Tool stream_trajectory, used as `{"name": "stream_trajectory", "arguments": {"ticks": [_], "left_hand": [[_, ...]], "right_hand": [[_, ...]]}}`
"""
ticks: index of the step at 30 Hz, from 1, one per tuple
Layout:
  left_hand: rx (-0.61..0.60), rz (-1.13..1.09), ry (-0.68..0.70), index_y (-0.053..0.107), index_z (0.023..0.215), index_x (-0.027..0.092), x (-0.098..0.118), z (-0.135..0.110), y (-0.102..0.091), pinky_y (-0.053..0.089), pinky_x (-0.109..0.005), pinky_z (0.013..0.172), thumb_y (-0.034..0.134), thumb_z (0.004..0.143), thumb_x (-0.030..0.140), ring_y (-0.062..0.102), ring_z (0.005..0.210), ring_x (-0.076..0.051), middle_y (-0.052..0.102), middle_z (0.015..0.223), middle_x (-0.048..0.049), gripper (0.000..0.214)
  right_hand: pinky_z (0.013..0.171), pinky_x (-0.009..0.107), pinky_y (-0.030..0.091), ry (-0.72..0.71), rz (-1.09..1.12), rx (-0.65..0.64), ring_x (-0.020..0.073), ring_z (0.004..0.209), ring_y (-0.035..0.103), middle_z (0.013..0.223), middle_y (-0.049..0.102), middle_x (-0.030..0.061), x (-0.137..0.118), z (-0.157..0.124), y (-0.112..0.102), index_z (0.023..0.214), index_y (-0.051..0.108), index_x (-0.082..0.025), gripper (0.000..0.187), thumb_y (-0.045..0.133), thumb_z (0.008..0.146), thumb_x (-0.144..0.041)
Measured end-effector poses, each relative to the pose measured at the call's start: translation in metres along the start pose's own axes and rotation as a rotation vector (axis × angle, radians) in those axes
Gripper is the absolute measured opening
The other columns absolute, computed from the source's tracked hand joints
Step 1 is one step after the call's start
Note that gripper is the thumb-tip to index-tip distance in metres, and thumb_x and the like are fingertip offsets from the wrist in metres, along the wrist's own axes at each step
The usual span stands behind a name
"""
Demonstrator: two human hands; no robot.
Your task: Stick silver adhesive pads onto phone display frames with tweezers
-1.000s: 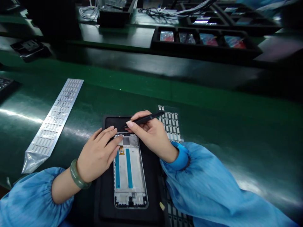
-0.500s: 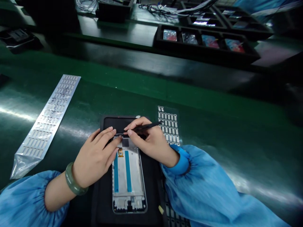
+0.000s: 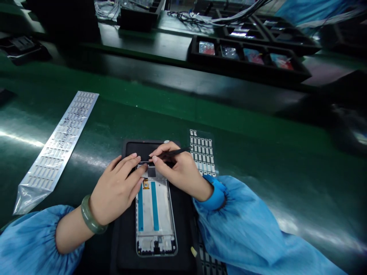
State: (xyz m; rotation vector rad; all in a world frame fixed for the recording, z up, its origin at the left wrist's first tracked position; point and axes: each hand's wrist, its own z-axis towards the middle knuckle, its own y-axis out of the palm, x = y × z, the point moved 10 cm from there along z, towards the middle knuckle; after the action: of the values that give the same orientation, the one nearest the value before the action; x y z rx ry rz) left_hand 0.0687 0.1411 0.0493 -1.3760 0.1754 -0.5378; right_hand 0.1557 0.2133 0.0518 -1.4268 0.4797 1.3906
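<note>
A phone's metal mid-frame (image 3: 155,217) lies lengthwise on a black work mat (image 3: 183,225), with two blue strips and a small gold-coloured part on its white inner face. My left hand (image 3: 116,189) rests its fingertips on the frame's far end. My right hand (image 3: 179,172) pinches black tweezers (image 3: 174,153), whose tips reach the same end, just under my left fingers. The hands hide what the tips touch. A sheet of small white stickers (image 3: 203,152) lies just beyond my right hand.
A long foil-backed sticker strip (image 3: 59,149) lies on the green bench to the left. Black trays (image 3: 246,57) holding bagged parts, and wires (image 3: 200,15), stand on the bench behind. A co-worker's blue sleeve (image 3: 309,9) shows at the top right.
My right hand has lowered the tweezers from above the frame onto its far end. My left hand stays on the frame. The whole view has shifted slightly.
</note>
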Motion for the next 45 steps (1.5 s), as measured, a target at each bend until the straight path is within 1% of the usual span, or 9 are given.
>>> {"name": "stream_trajectory", "arguments": {"ticks": [5,9,13,20,25,38,45], "left_hand": [[0.007,-0.011,-0.007,0.051,0.121,0.018,-0.001,-0.0008,0.0009,0.04,-0.045,0.099,0.041,0.091,0.02,0.044,0.123,-0.023,0.054,0.124,-0.0096,0.032],[0.011,-0.015,-0.01,0.051,0.121,0.019,-0.0014,-0.0011,0.0007,0.041,-0.045,0.099,0.041,0.09,0.021,0.044,0.123,-0.024,0.054,0.125,-0.0095,0.033],[0.016,-0.007,-0.013,0.052,0.12,0.018,-0.0009,-0.0012,0.0007,0.041,-0.045,0.099,0.041,0.09,0.021,0.045,0.123,-0.024,0.055,0.124,-0.0097,0.032],[0.034,0.019,-0.031,0.052,0.12,0.018,-0.0004,-0.0022,0.001,0.042,-0.046,0.098,0.04,0.092,0.022,0.046,0.122,-0.023,0.055,0.124,-0.0099,0.031],[0.041,0.016,-0.027,0.052,0.119,0.018,-0.0001,-0.0024,0.0005,0.042,-0.046,0.098,0.039,0.092,0.022,0.046,0.121,-0.023,0.055,0.124,-0.0098,0.031],[0.037,0.014,-0.027,0.052,0.121,0.018,-0.0009,-0.0025,0.0012,0.042,-0.046,0.098,0.04,0.092,0.022,0.046,0.122,-0.023,0.055,0.124,-0.0097,0.032],[0.039,0.014,-0.023,0.052,0.12,0.018,-0.0009,-0.0024,0.001,0.042,-0.046,0.097,0.04,0.091,0.022,0.046,0.122,-0.024,0.055,0.124,-0.01,0.031]], "right_hand": [[0.064,0.023,0.054,0.025,-0.001,0.009,0.0121,0.072,0.064,0.081,0.06,0.0004,0.0022,0.0003,0.0003,0.084,0.056,-0.02,0.003,0.055,0.082,-0.018],[0.064,0.023,0.054,0.011,-0.024,0.014,0.0118,0.072,0.063,0.081,0.06,0.0003,0.0018,0.0002,-0.0001,0.083,0.056,-0.02,0.003,0.055,0.082,-0.017],[0.065,0.024,0.054,0.004,-0.054,0.03,0.0132,0.074,0.063,0.082,0.061,0.0007,0.0015,-0.0003,-0.0009,0.083,0.057,-0.02,0.003,0.055,0.081,-0.018],[0.066,0.028,0.055,0.017,-0.019,0.042,0.0148,0.074,0.064,0.082,0.061,0.0022,0.0032,-0.0001,-0.0002,0.084,0.057,-0.019,0.003,0.056,0.081,-0.02],[0.063,0.025,0.054,0.014,-0.01,0.044,0.0144,0.074,0.064,0.08,0.061,0.002,0.0028,-0.0005,-0.0004,0.082,0.057,-0.019,0.002,0.055,0.081,-0.019],[0.065,0.026,0.055,0.006,-0.027,0.04,0.0141,0.074,0.064,0.081,0.06,0.0012,0.0016,0.0004,0.0007,0.082,0.056,-0.02,0.003,0.055,0.081,-0.017],[0.065,0.024,0.053,-0.027,-0.098,0.035,0.0129,0.072,0.063,0.08,0.062,0.0003,-0.0043,0.0014,0.0006,0.083,0.056,-0.02,0.006,0.054,0.08,-0.015]]}}
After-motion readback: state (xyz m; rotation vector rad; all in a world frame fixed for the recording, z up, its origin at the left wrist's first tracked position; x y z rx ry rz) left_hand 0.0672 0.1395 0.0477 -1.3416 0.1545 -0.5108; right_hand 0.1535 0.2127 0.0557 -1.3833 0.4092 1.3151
